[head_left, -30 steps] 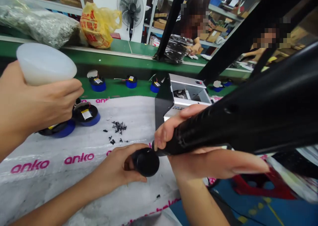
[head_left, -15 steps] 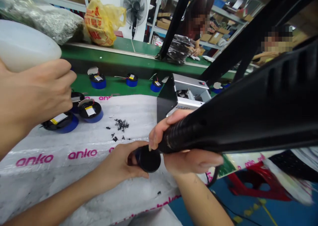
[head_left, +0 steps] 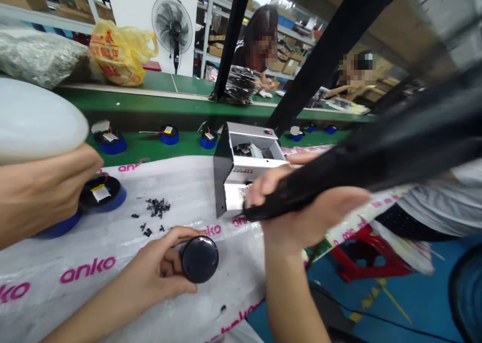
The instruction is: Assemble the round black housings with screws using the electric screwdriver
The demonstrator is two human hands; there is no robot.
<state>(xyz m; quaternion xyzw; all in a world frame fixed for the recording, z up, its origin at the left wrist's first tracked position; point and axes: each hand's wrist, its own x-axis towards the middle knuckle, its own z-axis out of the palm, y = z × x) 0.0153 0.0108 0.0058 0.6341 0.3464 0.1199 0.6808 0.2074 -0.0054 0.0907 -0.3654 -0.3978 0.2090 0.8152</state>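
Note:
My left hand (head_left: 165, 265) has its fingers wrapped round a round black part (head_left: 200, 260), whose glossy flat face is turned up toward me. My right hand (head_left: 301, 210) grips a thick black tool, which looks like an electric screwdriver (head_left: 361, 152); it is blurred and very close to the camera. The tool's near end is beside the front of a silver and black screw feeder (head_left: 248, 167), and its tip is hidden. Small black pieces (head_left: 158, 207) lie in a loose pile beyond my left hand.
At left another hand (head_left: 45, 195) holds a white dome (head_left: 37, 119). Blue-sided round units with batteries (head_left: 107, 197) stand near it; several more line the green bench (head_left: 150, 149). Black posts (head_left: 320, 62) slant across. Two people work behind. A red stool (head_left: 371, 255) stands at right.
My right hand has moved the screwdriver away from the black part, toward the screw feeder. The black part now shows its whole face in my left hand. The view has shifted right.

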